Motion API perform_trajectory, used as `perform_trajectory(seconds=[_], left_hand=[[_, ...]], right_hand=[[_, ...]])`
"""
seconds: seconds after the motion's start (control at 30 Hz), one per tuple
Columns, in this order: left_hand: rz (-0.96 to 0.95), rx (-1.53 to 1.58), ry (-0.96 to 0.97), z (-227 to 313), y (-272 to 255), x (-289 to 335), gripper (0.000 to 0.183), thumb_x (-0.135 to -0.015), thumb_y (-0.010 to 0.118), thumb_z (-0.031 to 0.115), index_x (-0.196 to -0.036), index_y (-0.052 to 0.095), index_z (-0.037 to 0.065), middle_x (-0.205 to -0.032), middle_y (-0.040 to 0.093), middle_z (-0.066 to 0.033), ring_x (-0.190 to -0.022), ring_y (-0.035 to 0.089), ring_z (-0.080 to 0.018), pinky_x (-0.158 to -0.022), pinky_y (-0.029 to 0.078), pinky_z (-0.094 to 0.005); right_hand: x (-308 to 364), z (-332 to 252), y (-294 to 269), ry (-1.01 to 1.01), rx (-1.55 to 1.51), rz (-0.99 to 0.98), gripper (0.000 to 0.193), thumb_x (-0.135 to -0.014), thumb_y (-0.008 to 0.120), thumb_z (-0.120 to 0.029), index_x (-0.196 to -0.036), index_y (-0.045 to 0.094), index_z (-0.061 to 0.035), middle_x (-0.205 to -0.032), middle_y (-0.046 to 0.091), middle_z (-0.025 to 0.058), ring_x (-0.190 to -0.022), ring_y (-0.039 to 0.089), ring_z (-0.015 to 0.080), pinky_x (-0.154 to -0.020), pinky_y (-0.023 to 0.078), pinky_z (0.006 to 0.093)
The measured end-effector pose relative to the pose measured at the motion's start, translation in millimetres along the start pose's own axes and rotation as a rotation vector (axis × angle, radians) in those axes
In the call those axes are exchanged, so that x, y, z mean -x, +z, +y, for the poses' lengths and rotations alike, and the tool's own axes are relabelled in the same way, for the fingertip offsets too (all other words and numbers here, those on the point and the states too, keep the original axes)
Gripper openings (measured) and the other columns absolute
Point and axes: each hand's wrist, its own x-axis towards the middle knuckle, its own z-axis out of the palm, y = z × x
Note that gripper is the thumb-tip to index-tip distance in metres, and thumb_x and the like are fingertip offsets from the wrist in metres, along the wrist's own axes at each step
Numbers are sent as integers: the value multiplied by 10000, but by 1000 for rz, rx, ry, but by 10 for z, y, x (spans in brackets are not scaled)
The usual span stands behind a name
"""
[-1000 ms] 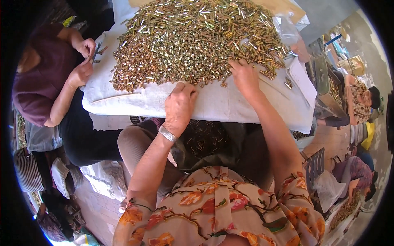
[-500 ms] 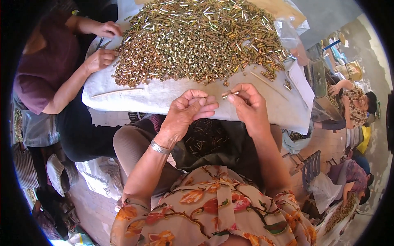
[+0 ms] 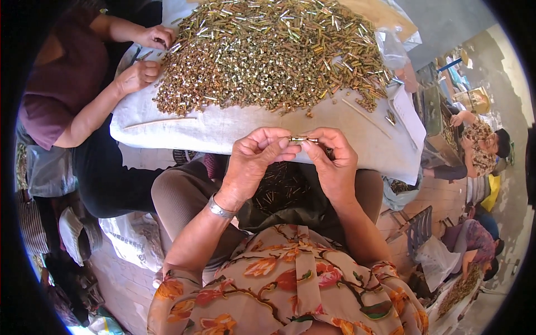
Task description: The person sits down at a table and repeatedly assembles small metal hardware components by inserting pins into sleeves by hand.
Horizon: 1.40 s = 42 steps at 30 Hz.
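In front of my chest, at the near edge of the cloth-covered table, both hands meet at a small, shiny, brass-coloured metal cylinder [image 3: 300, 138]. My left hand [image 3: 250, 162] is closed, thumb and fingertips pinching its left end. The right end sits between the thumb and fingers of my right hand [image 3: 338, 167]. A second small dark metal piece [image 3: 329, 151] shows against my right fingers. Beyond my hands lies a wide pile of small metal sleeves and rings [image 3: 245, 72], longer tubes toward the far and right sides.
A thin stick [image 3: 159, 122] lies on the white cloth at left, another stick [image 3: 365, 118] at right near a paper pad [image 3: 407, 114]. At the left, a co-worker's hands [image 3: 137, 77] are at the pile's edge. Dark cloth with metal pins [image 3: 282, 187] spans my lap.
My hands have come together, so the right hand's metal piece now meets my left fingertips. My left fingers have curled in. The co-worker's far hand has shifted slightly right.
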Motion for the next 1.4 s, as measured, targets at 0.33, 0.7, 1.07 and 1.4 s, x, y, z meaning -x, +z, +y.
perform_trajectory(seconds=[0.33,0.7,1.07,1.4], left_hand=[[11,4,21,7,-11,22,194,-929,580,84,-1086,592,-29,-944,684,-131,-879,677,-185,-809,565,-304],[12,-96,97,-30,-10,17,169,-929,572,54,-1073,601,-29,-944,685,-116,-879,675,-162,-798,565,-279],[29,-341,143,-44,-10,50,160,-929,581,54,-1064,623,-20,-893,688,-53,-842,660,-94,-747,538,-215],[21,-462,129,5,-2,60,163,-912,600,38,-1063,634,-13,-884,687,-56,-808,653,-94,-717,527,-203]], right_hand=[[15,70,3,-113,45,-16,115,-891,622,-21,-996,587,10,-948,680,73,-849,616,84,-729,502,222],[33,87,-8,-181,75,-65,116,-882,603,36,-991,563,27,-1019,664,159,-948,633,166,-823,514,268],[29,133,-67,-312,204,-62,109,-864,627,34,-964,586,19,-971,683,131,-937,653,178,-839,521,279],[31,224,-110,-324,212,-58,150,-840,656,9,-981,608,-13,-974,698,113,-873,691,193,-734,542,270]])
